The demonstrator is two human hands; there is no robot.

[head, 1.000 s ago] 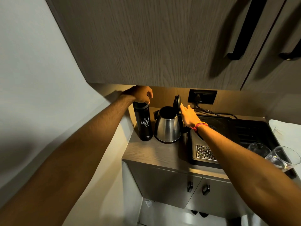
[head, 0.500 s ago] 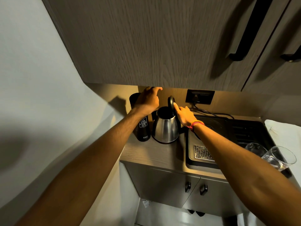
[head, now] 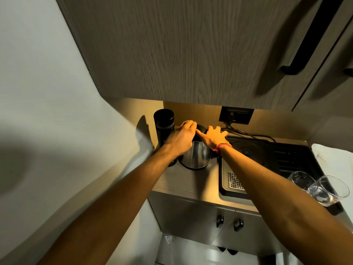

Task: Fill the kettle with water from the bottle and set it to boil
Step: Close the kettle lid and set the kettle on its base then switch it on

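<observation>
A steel kettle (head: pixel 196 156) with a black lid stands on the wooden counter (head: pixel 187 184) against the back wall. Its lid lies down flat on top. My left hand (head: pixel 181 137) rests on the kettle's top left, fingers curled over the lid. My right hand (head: pixel 214 137) lies flat on the lid from the right, fingers spread, a red band at the wrist. A tall black bottle (head: pixel 164 129) stands upright just left of the kettle, cap on, free of both hands.
A black tray (head: pixel 271 159) with a metal grate fills the counter's right part, two glasses (head: pixel 317 185) at its front right corner. A wall socket (head: pixel 236 115) with a plugged cable sits behind. A low wall cabinet (head: pixel 191 50) overhangs. Cupboard doors (head: pixel 191 217) below.
My left hand left the bottle's cap and moved right onto the kettle. The kettle's lid, upright before, has swung down under my right hand.
</observation>
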